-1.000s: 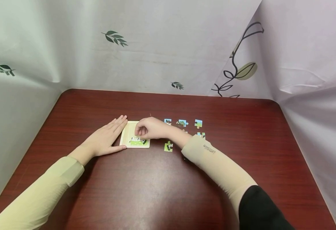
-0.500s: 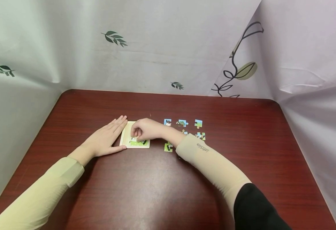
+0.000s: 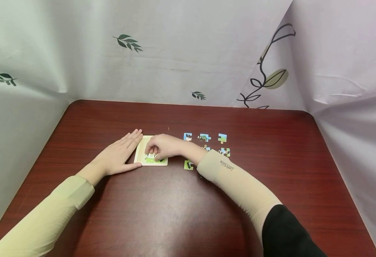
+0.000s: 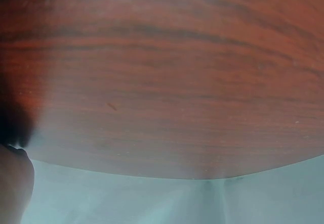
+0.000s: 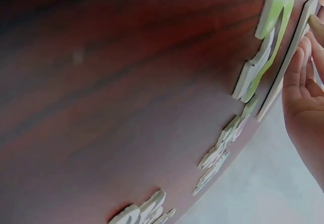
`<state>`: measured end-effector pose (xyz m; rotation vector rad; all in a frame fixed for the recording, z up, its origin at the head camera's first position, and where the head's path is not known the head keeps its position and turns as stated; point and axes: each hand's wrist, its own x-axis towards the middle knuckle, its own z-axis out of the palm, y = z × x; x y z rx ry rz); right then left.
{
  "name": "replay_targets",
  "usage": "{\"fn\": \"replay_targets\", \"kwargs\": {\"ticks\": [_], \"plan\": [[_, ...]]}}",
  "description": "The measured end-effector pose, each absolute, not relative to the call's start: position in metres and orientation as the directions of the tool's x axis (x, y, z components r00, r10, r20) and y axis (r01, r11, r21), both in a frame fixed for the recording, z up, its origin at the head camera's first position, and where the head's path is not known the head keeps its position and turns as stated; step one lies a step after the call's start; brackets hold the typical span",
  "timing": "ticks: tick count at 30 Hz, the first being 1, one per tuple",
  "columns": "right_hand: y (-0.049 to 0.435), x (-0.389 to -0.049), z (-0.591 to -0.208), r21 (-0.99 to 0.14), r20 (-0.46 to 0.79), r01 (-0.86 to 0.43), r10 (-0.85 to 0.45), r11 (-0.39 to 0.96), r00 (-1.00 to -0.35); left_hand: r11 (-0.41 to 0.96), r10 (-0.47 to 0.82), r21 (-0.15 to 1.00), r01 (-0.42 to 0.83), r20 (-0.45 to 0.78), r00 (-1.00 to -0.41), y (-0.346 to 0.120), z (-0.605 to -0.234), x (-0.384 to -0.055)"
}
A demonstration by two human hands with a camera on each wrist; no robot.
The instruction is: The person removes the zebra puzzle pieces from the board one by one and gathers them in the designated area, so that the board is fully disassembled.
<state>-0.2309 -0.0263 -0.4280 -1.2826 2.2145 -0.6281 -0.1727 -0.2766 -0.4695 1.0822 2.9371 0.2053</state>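
A small wooden puzzle tray (image 3: 139, 151) lies on the table, with green and white jigsaw pieces (image 3: 152, 160) along its near side. My left hand (image 3: 115, 155) lies flat with fingers straight, its fingertips and thumb against the tray's left edge. Over the tray, my right hand (image 3: 165, 145) has its fingers curled down and pinches a white-and-black puzzle piece (image 3: 151, 156) at the bottom row. The fingers partly cover that piece. In the right wrist view the tray's edge (image 5: 291, 57) shows beside the right hand (image 5: 306, 92).
Loose puzzle pieces lie right of the tray, among them a blue one (image 3: 187, 136), a blue-green one (image 3: 222, 138) and a green one (image 3: 188, 164). My right forearm covers part of this group. A patterned white curtain (image 3: 168, 53) stands behind the reddish-brown table (image 3: 136, 207).
My right hand has moved slightly left and down over the tray, bringing the white-and-black puzzle piece to the bottom row. The left hand has stayed in place.
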Motion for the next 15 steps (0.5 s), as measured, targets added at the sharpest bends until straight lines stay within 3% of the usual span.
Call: {"fn": "replay_targets", "kwargs": {"ticks": [5, 15], "plan": [[-0.0256, -0.2304, -0.4259, -0.600, -0.198, -0.669, -0.892, 0.439, -0.407, 0.750, 0.648, 0.131, 0.648, 0.052, -0.760, -0.2769, -0.4710, -0.1724], [-0.0257, -0.2289, -0.4233, -0.623, -0.202, -0.641, -0.883, 0.449, -0.423, 0.737, 0.662, 0.118, 0.665, 0.071, -0.746, -0.2778, -0.4718, -0.1730]]}}
